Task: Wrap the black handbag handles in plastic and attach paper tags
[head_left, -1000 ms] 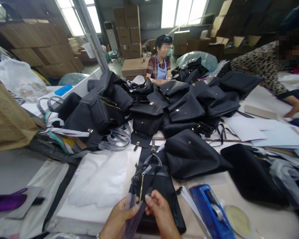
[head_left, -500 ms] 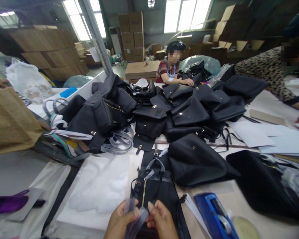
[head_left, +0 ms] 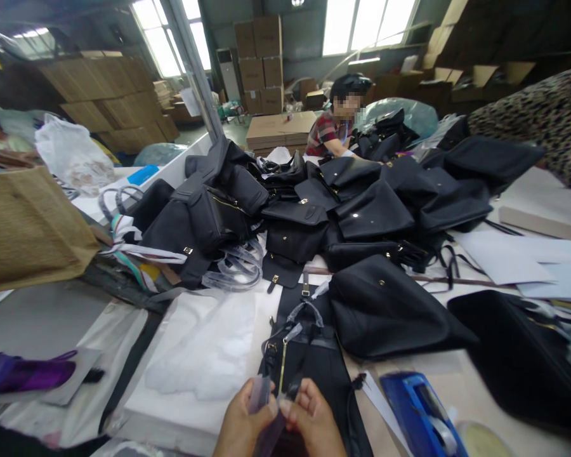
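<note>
In front of me lies a black backpack [head_left: 328, 362] with a gold zipper and a plastic-wrapped top handle. Over its lower part, my left hand [head_left: 247, 412] is closed on a clear plastic strip [head_left: 261, 392], whose loose part hangs below the fingers. My right hand [head_left: 311, 416] pinches at the same strip, its fingertips nearly meeting the left thumb. A dark band, perhaps a strap, shows just above the right fingers. The backpack's lower end is partly hidden behind my hands.
Black bags [head_left: 290, 235] are heaped across the table. At right are a blue tape dispenser [head_left: 421, 412] and white sheets [head_left: 504, 254]. White sheets of packing material [head_left: 204, 349] lie left, beyond them a purple pouch [head_left: 33, 374] and tan bag [head_left: 28, 228]. A co-worker [head_left: 330, 130] sits opposite.
My right hand has come closer to the left, and the fingertips now almost touch over the strip. The whole view has shifted slightly; the co-worker opposite leans further toward the bags.
</note>
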{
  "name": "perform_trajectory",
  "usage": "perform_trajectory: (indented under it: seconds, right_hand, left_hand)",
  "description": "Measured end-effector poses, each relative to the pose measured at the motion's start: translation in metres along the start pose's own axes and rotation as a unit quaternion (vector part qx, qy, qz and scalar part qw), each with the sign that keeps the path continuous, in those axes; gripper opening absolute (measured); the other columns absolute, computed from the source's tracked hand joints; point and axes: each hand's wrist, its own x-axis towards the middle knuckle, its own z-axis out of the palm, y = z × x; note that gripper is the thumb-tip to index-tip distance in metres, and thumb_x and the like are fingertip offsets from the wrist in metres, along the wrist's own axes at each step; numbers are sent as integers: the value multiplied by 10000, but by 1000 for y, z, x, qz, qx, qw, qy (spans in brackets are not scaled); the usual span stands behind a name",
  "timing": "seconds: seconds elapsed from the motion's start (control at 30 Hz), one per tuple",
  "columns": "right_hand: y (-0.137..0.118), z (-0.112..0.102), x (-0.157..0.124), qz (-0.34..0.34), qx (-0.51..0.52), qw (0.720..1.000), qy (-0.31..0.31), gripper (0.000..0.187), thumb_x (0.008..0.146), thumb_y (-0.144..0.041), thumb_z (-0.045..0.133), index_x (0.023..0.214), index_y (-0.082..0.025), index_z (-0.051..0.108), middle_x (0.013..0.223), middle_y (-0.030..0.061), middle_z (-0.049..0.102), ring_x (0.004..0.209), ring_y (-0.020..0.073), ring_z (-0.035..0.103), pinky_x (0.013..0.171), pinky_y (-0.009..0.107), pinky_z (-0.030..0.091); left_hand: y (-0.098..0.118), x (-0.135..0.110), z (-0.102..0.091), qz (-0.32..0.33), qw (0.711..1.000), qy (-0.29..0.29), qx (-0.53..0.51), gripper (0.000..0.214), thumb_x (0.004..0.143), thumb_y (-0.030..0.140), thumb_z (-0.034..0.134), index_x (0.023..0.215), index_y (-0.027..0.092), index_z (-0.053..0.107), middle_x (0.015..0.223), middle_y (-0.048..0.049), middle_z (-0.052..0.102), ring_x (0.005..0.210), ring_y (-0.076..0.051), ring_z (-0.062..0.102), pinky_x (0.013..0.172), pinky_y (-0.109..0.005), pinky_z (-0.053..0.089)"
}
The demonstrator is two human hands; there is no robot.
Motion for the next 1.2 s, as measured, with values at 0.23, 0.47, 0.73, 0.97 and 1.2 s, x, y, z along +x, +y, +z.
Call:
perform_trajectory:
  seconds: [0.23, 0.47, 0.73, 0.97, 1.2]
  right_hand:
    - [-8, -3, 0, -7, -7, 999, -37, 484, 603, -487, 796, 828, -183, 494, 721, 14, 660, 505, 83, 509, 432, 165, 269]
    - [-19, 6, -2, -9, 42, 995, -95, 411, 673, -431, 769, 884, -190, 512, 781, 9, 637, 581, 97, 508, 519, 196, 327]
    - [-25, 9, 3, -37, -32, 999, -16, 402, 630, -439, 792, 811, -193, 531, 576, -67, 471, 509, 86, 412, 493, 200, 333]
    - [-21, 9, 7, -28, -34, 999, -4, 381, 650, -429, 779, 809, -183, 536, 632, -52, 504, 509, 74, 408, 464, 182, 326]
    - [-30, 0, 16, 49, -36, 997, -39, 407, 672, -500, 744, 764, -183, 507, 631, -34, 554, 542, 89, 499, 476, 175, 379]
  left_hand:
    - [-5, 1, -12, 56, 998, -31, 11, 420, 783, 546, 580, 967, 169, 552, 672, -20, 654, 603, -166, 594, 626, -286, 461]
    - [-3, -4, -1, 64, 997, -20, 47, 288, 758, 449, 655, 724, 174, 574, 657, -13, 655, 613, -159, 584, 611, -256, 428]
    - [14, -6, 4, 36, 996, -62, 47, 235, 797, 383, 614, 761, 151, 631, 653, -29, 686, 635, -172, 590, 629, -255, 418]
    - [19, -7, 3, 63, 988, -59, 128, 243, 800, 385, 609, 805, 149, 671, 741, -47, 710, 733, -200, 615, 691, -263, 433]
    - [15, -6, 1, 69, 982, 3, 177, 353, 779, 506, 594, 683, 167, 622, 627, -16, 634, 610, -165, 544, 591, -236, 395]
